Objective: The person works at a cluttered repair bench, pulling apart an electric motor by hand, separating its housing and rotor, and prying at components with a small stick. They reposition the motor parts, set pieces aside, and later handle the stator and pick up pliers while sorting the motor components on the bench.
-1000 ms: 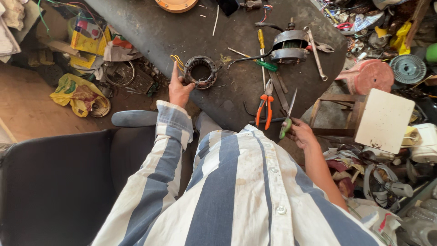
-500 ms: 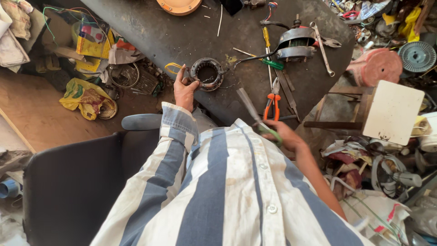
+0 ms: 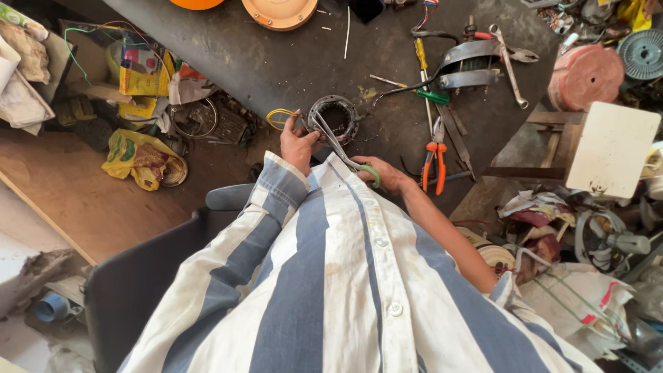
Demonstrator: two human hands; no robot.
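Observation:
A round metal motor stator (image 3: 334,117) lies on the dark workbench (image 3: 276,62), just in front of me. My left hand (image 3: 298,141) rests at its left edge, fingers pinching something small beside a loop of yellow wire (image 3: 277,117). My right hand (image 3: 384,175) grips green-handled scissors (image 3: 343,146), whose blades point up and left to the stator's near rim. My striped shirt hides the lower part of both arms.
Orange-handled pliers (image 3: 434,156) lie right of my right hand. Farther back sit a second motor part (image 3: 469,65), a wrench (image 3: 510,69), screwdrivers (image 3: 421,62) and an orange disc (image 3: 280,12). A white board (image 3: 611,148) and cluttered parts stand at right, bags at left.
My right hand has swung the scissors from the bench's right side over to the stator. My left hand stays at the stator. The view has closed in.

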